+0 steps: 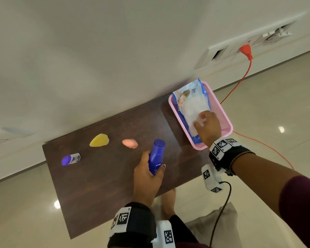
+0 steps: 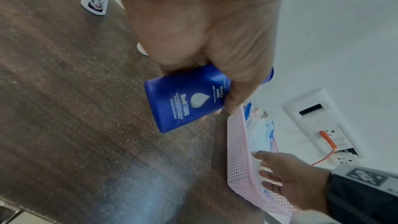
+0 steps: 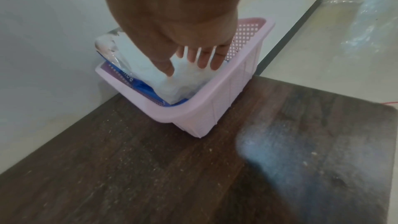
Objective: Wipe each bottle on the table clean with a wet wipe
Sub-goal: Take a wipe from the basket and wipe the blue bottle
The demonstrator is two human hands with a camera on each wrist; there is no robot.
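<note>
My left hand (image 1: 154, 161) grips a dark blue Nivea bottle (image 1: 157, 156), tilted just above the brown table (image 1: 106, 185); the left wrist view shows its base (image 2: 185, 98) clear of the wood. My right hand (image 1: 202, 119) reaches into a pink basket (image 1: 225, 122). Its spread, straight fingers (image 3: 202, 60) rest on the white wipe (image 3: 189, 81) sticking out of a blue wet wipe pack (image 1: 190, 102). A yellow bottle (image 1: 99, 140), a peach bottle (image 1: 130, 143) and a white bottle with a purple cap (image 1: 71, 159) stand in a row to the left.
The table's far edge meets a white wall. The basket overhangs the table's right end. An orange plug (image 1: 246, 51) sits in a wall socket, and its cable runs down across the floor. A bare foot (image 1: 168, 199) shows below the near edge.
</note>
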